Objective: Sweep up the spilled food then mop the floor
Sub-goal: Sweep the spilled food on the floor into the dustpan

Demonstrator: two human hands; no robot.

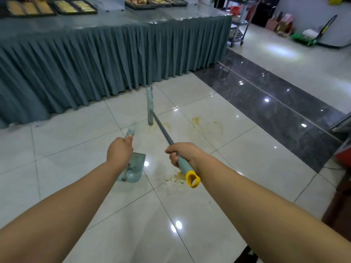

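crumbs (130, 166) inside held dustpan (136, 164)

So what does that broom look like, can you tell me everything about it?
The broom has a long thin grey pole with a pale teal grip and a yellow cap with a hanging hole at the near end. Its head, far from the person, is a narrow pale teal strip seen edge-on, with what look like bits of dirt on it, held over the white floor tiles near brownish smears. The right hand grips the teal part; the pole slants away toward the skirted table. Nothing else touches it.
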